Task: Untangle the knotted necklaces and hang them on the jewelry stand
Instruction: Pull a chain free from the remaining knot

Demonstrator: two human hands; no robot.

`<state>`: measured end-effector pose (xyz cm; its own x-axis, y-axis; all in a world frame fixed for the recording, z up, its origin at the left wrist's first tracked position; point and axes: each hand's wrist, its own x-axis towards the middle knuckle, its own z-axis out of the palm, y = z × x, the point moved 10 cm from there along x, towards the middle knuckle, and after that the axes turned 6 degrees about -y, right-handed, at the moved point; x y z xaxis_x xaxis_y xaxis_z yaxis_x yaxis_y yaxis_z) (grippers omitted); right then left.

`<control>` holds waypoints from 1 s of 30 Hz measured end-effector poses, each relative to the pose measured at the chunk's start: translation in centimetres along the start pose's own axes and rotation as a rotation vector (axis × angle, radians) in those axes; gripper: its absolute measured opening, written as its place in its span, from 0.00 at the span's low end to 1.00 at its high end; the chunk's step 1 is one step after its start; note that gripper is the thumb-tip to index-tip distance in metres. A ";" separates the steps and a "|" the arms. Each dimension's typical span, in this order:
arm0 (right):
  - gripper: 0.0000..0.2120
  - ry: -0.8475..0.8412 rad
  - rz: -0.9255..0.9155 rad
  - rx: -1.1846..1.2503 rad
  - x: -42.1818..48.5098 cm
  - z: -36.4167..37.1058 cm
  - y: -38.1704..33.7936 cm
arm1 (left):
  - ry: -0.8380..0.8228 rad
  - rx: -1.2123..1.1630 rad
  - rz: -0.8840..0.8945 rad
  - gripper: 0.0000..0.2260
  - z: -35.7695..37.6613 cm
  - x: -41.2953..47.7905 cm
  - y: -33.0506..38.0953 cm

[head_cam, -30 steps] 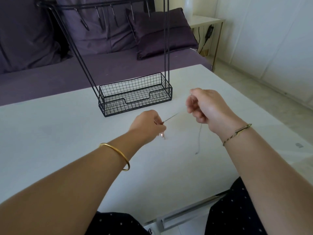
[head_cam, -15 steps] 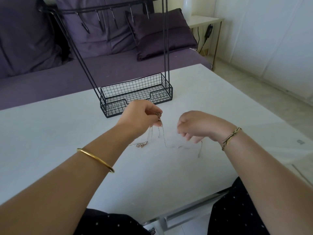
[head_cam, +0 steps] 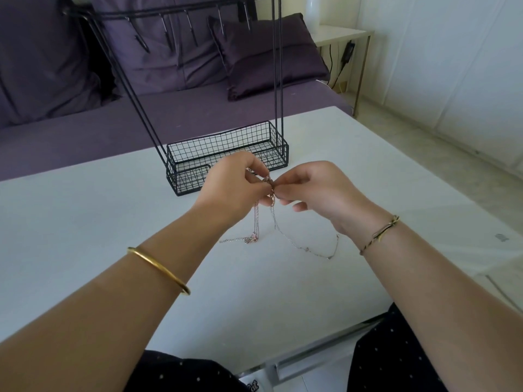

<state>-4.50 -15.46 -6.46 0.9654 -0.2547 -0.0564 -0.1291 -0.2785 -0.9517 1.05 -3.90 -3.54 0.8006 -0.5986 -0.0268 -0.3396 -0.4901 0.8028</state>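
A: Left grip [head_cam: 235, 182], state?
B: Fingers are curled; the knotted necklaces [head_cam: 271, 190] are pinched between thumb and fingertips. A gold bangle [head_cam: 158, 268] is worn on that forearm.

A: Where is the knot held?
B: Between the two grips, raised off the surface [head_cam: 85, 222]. Rose-toned strands [head_cam: 256, 219] are hung straight below the left grip, with their ends laid in a small heap on the surface. A silver chain [head_cam: 305, 248] is trailed down and rightward, looped on the surface beneath the right grip's wrist.

A: Right grip [head_cam: 317, 190]?
B: Closed in a pinch on the same knot, thumb and forefinger brought against the left grip's fingertips. The other fingers are loosely curled underneath. A cord bracelet [head_cam: 379, 234] is seen at the wrist.

A: Jewelry stand [head_cam: 226, 145]?
B: Stood upright just beyond both grips. Its wire basket is partly covered by the left grip's knuckles. The hooks [head_cam: 165, 26] are seen high above the grips, against a purple sofa [head_cam: 85, 131].
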 end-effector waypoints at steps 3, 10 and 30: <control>0.04 0.057 -0.038 -0.032 0.0 -0.5 -0.4 | -0.004 0.001 0.007 0.06 -0.1 -0.1 0.3; 0.05 0.114 -0.146 -0.208 -0.1 -0.7 -1.8 | 0.010 0.041 0.028 0.08 -0.2 -0.3 1.0; 0.07 -0.028 -0.073 -0.007 0.5 -0.4 -1.0 | -0.055 -0.053 -0.087 0.08 0.4 -0.1 0.4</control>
<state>-3.94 -15.68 -5.39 0.9781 -0.2079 0.0048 -0.0595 -0.3017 -0.9515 0.62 -4.32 -3.48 0.7972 -0.5897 -0.1295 -0.2419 -0.5086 0.8263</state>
